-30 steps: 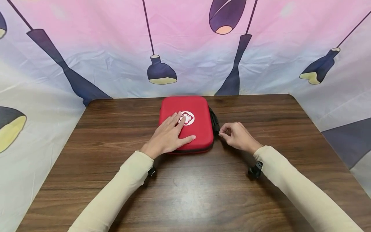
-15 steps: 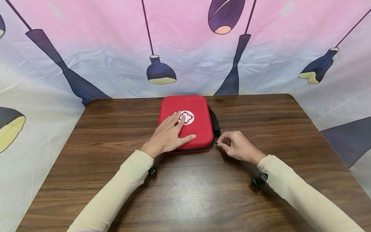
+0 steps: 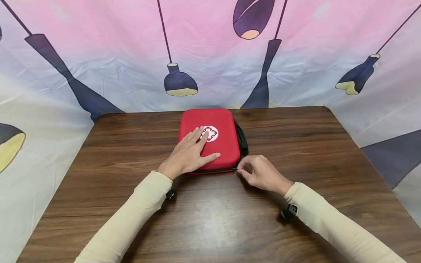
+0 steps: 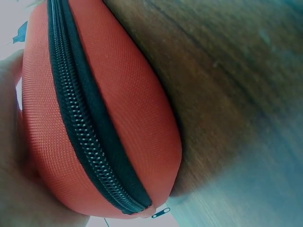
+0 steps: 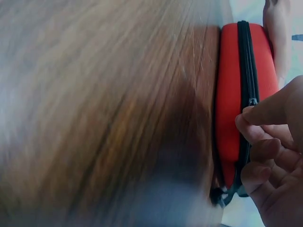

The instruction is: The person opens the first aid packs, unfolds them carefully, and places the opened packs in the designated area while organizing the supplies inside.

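Note:
A red first-aid case [image 3: 223, 146] with a white cross emblem lies flat at the back of the table, lid down over its body. My left hand [image 3: 189, 151] rests on the lid with fingers extended. At the case's near right corner, my right hand [image 3: 263, 173] pinches a zipper pull between thumb and forefinger. The zipper slider [image 5: 253, 101] shows just past those fingertips in the right wrist view. Black zipper teeth [image 4: 85, 132] run along the case's side in the left wrist view, with a small metal pull [image 4: 161, 213] at the lower end.
A black carrying handle [image 3: 242, 140] sticks out from the case's right side. The brown wood-grain table [image 3: 210, 219] reaches back to a printed cloth backdrop [image 3: 131, 73] with hanging lamp drawings. Each wrist wears a black band.
My right hand has moved from beside the handle toward me and left, round the case's near right corner, with the zipper pull. The left hand has stayed on the lid.

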A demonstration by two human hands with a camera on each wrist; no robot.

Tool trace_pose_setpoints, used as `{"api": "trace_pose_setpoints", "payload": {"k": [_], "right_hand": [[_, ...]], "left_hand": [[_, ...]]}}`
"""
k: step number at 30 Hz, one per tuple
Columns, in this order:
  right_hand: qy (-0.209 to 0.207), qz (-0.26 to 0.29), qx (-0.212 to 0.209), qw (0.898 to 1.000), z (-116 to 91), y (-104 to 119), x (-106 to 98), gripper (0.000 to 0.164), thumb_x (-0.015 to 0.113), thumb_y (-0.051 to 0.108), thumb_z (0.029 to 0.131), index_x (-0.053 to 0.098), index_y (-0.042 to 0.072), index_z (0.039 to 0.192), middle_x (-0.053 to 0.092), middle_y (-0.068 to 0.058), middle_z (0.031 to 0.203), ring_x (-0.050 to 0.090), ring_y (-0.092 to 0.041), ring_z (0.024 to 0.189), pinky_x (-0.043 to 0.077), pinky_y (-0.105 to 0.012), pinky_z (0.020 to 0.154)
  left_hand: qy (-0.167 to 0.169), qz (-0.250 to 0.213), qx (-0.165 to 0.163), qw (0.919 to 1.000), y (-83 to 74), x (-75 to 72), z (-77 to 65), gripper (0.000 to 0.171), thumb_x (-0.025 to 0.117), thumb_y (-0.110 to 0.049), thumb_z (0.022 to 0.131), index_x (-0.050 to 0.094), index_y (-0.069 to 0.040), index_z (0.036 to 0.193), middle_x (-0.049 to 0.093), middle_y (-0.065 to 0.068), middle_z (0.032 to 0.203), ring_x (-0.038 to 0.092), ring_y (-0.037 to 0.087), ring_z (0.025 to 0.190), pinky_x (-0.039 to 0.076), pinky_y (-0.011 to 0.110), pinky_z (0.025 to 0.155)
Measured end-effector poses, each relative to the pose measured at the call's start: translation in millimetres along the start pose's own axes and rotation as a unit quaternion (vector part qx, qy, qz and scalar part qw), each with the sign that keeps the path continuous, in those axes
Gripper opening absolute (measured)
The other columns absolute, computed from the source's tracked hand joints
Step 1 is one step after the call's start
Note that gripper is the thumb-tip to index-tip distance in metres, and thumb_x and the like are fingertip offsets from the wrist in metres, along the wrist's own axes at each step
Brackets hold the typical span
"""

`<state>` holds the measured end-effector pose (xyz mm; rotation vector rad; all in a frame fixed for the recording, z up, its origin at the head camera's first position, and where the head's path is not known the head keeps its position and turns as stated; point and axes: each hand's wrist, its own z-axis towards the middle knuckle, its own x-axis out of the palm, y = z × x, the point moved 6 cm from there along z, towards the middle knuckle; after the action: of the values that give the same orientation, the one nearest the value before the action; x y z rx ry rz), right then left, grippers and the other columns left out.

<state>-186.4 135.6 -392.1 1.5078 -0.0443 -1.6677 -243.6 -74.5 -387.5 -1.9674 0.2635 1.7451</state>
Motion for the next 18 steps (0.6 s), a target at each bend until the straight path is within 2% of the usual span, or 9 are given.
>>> {"api": "trace_pose_setpoints", "payload": {"k": [5,11,18], "right_hand": [[-0.015,-0.028,0.001,0.999,1.4,11.4,7.6,0.011,0.077,0.005,0.084,0.073,0.014,0.081,0.067,0.010,0.075,0.054,-0.004,0.062,0.047,-0.022,0.056],[-0.036,-0.053,0.001,0.998,2.1,22.0,11.9,0.012,0.076,0.004,0.081,0.072,0.014,0.079,0.066,0.009,0.075,0.052,-0.003,0.060,0.045,-0.021,0.052],[-0.061,-0.091,-0.033,0.993,1.2,27.7,9.2,0.012,0.076,0.000,0.080,0.071,0.011,0.079,0.067,0.005,0.077,0.057,-0.007,0.060,0.050,-0.024,0.053]], "left_hand": [[-0.003,0.001,-0.001,1.0000,0.7,0.4,0.8,0.096,0.045,-0.073,0.094,0.023,-0.008,0.161,0.011,0.016,0.169,0.009,0.034,0.155,0.007,0.043,0.126],[-0.010,-0.004,0.005,0.9999,-0.7,-1.0,0.1,0.096,0.045,-0.073,0.094,0.024,-0.007,0.161,0.011,0.016,0.168,0.010,0.034,0.155,0.007,0.043,0.126],[-0.017,-0.011,0.005,0.9998,0.0,-0.5,-2.0,0.093,0.045,-0.072,0.095,0.026,-0.009,0.161,0.014,0.014,0.168,0.012,0.033,0.154,0.008,0.042,0.126]]}}
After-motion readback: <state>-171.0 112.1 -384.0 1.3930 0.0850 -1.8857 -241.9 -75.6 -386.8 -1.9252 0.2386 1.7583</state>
